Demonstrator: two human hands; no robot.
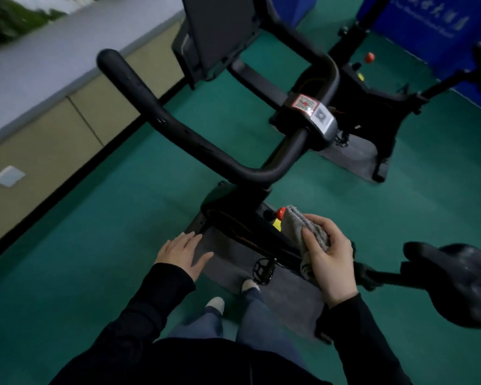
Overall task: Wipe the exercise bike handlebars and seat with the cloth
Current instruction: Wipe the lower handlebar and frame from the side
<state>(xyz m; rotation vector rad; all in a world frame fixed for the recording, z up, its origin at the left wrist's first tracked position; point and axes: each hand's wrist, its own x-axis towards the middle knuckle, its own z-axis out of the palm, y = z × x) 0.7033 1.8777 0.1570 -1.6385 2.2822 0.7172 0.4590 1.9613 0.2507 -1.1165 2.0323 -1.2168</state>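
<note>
Green floor (pixel 81 245), flat and matt, fills the scene. Exercise bike (pixel 233 215), black metal frame, stands at centre on a grey mat (pixel 289 295). Handlebars (pixel 195 140): 1 long black looped tube, smooth and slightly glossy, rounded end at far left. Risk: a single pass along the top would likely leave the underside and the bends unwiped. Seat (pixel 461 284): black, padded, broad at the back and narrow at the nose, near right on a horizontal post. Risk: its curved, shiny surface may let the cloth slide off. Right hand (pixel 328 262): fingers and thumb curled round the cloth, gripping it. Left hand (pixel 182 252): fingers straight and spread, holding nothing, over the mat's left edge. Cloth (pixel 307 232): grey, looped towelling, folded into a thick pad, held near centre between handlebars and seat, touching neither. Risk: a loose corner could snag the pedal (pixel 263 269) or the red knob (pixel 281 212), which shows just left of the cloth.
</note>
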